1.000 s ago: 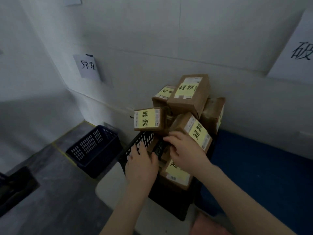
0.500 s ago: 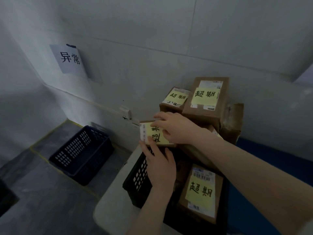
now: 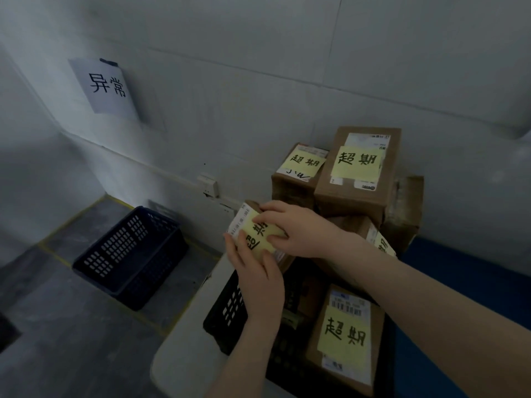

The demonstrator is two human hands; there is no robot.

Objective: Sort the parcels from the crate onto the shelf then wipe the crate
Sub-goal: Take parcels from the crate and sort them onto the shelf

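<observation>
A black slotted crate (image 3: 227,311) stands on a white surface (image 3: 184,340), heaped with brown cardboard parcels that carry yellow notes. Both hands hold a small parcel (image 3: 253,237) at the crate's upper left corner. My right hand (image 3: 293,228) grips it from above, fingers curled over its top. My left hand (image 3: 258,271) holds its lower left side, fingers laid along the label. Two more parcels, one small (image 3: 298,170) and one larger (image 3: 359,173), sit on top of the pile behind. Another parcel (image 3: 344,340) lies in the crate under my right forearm.
A dark blue empty crate (image 3: 129,254) sits on the grey floor at the left, against the white wall. A paper sign (image 3: 106,87) is taped to the wall above it. A blue surface (image 3: 474,282) lies to the right of the pile.
My right hand moved from a parcel in the pile to the small parcel at the crate's corner. My left hand left the crate rim and took the parcel's lower side. The parcel has tilted.
</observation>
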